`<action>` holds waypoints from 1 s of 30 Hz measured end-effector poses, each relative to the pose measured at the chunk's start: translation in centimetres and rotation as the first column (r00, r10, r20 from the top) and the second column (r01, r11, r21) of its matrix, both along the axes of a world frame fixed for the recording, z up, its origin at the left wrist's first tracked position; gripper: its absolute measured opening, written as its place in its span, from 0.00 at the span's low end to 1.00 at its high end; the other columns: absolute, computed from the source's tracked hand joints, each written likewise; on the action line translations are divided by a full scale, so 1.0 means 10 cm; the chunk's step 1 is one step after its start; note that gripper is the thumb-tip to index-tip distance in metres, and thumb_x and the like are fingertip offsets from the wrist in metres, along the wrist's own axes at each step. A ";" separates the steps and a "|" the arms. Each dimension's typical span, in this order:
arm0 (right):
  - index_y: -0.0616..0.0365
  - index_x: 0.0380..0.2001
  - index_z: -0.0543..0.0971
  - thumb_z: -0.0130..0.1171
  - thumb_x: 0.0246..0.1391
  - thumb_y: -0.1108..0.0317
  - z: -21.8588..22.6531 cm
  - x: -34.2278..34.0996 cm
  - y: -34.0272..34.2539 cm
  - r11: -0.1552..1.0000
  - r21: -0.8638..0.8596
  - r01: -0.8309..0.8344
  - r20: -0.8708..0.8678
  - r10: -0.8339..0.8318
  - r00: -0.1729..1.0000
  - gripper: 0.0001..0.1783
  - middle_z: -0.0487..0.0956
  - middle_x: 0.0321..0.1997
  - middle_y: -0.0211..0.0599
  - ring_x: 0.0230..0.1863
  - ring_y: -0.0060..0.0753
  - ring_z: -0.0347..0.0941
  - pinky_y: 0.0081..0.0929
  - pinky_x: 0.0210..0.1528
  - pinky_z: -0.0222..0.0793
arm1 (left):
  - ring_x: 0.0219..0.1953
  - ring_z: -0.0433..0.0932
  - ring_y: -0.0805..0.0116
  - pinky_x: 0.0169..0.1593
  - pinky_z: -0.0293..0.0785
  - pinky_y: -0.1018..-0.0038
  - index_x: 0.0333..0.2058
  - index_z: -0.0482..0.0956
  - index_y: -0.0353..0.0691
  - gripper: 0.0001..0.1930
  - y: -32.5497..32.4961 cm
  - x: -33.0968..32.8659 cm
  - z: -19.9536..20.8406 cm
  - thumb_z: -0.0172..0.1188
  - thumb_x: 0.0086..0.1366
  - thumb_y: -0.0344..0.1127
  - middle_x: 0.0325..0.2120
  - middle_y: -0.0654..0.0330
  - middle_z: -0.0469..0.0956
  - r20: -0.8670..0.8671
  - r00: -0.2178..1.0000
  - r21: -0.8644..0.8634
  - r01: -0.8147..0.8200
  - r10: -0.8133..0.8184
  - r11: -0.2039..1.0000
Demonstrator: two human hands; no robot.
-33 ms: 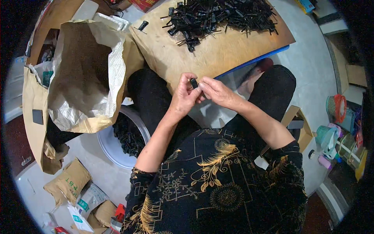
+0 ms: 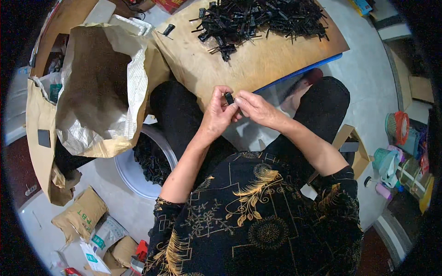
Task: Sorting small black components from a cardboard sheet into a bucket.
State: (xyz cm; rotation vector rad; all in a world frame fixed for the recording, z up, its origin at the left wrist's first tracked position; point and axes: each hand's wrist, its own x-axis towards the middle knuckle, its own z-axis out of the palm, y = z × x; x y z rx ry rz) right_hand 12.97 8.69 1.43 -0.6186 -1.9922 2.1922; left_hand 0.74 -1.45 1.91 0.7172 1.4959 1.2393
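A small black plastic part (image 2: 229, 98) is held up between my hands, just past the near edge of the wooden board (image 2: 198, 73). My left hand (image 2: 218, 112) is closed around it with thumb and fingers. The fingertips of my right hand (image 2: 258, 110) pinch together at its right side, partly covering it. On the board's far half lies a heap of similar black plastic parts (image 2: 262, 20) with thin stick-like pieces. A single black part (image 2: 169, 30) lies apart at the board's left edge. Beside my left forearm, a white bucket (image 2: 123, 174) holds more black pieces (image 2: 149, 161).
A large open paper sack (image 2: 140, 87) with a white lining stands at the left, partly over the bucket. Filled bags (image 2: 80, 214) lie on the floor at lower left. At right are an open cardboard box (image 2: 363, 158) and baskets (image 2: 397, 126) with household items.
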 end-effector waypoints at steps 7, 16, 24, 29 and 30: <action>0.61 0.30 0.67 0.39 0.61 0.63 -0.01 -0.07 0.05 0.992 0.110 -0.057 0.105 0.046 0.993 0.13 0.69 0.21 0.35 0.23 0.25 0.68 0.26 0.29 0.65 | 0.18 0.71 0.77 0.19 0.67 0.81 0.39 0.56 0.41 0.14 0.06 -0.01 -0.03 0.51 0.59 0.23 0.18 0.62 0.67 -0.044 0.999 -0.059 -0.005 0.002 0.998; 0.63 0.28 0.67 0.41 0.59 0.65 -0.28 -0.16 0.01 0.946 0.318 0.071 -0.025 -0.066 0.997 0.13 0.65 0.20 0.36 0.23 0.26 0.61 0.27 0.28 0.60 | 0.19 0.72 0.70 0.22 0.68 0.72 0.38 0.59 0.41 0.13 0.08 0.02 -0.22 0.53 0.57 0.27 0.17 0.58 0.67 -0.442 0.895 -0.009 -0.071 0.060 0.997; 0.63 0.30 0.68 0.43 0.59 0.64 -0.31 -0.16 -0.01 0.931 0.332 0.149 -0.115 -0.117 0.986 0.12 0.66 0.20 0.35 0.24 0.26 0.60 0.26 0.29 0.61 | 0.19 0.71 0.66 0.24 0.66 0.70 0.39 0.60 0.40 0.13 0.07 0.04 -0.26 0.53 0.57 0.28 0.18 0.55 0.70 -0.622 0.767 0.163 -0.073 0.160 0.984; 0.60 0.37 0.69 0.44 0.59 0.60 -0.17 -0.09 -0.03 0.946 0.195 0.259 -0.032 -0.258 0.966 0.14 0.69 0.24 0.26 0.22 0.18 0.61 0.19 0.25 0.59 | 0.19 0.68 0.71 0.21 0.64 0.78 0.42 0.62 0.40 0.13 0.05 0.01 0.05 0.49 0.58 0.24 0.26 0.60 0.72 0.215 0.921 0.006 -0.334 0.325 0.943; 0.60 0.38 0.69 0.45 0.59 0.60 -0.10 0.01 0.00 0.973 0.126 0.191 -0.006 -0.192 0.981 0.14 0.71 0.24 0.27 0.18 0.15 0.61 0.15 0.20 0.59 | 0.19 0.68 0.72 0.21 0.65 0.82 0.44 0.63 0.42 0.15 0.01 -0.02 0.07 0.49 0.58 0.24 0.28 0.60 0.71 0.463 0.824 0.031 -0.384 0.327 0.923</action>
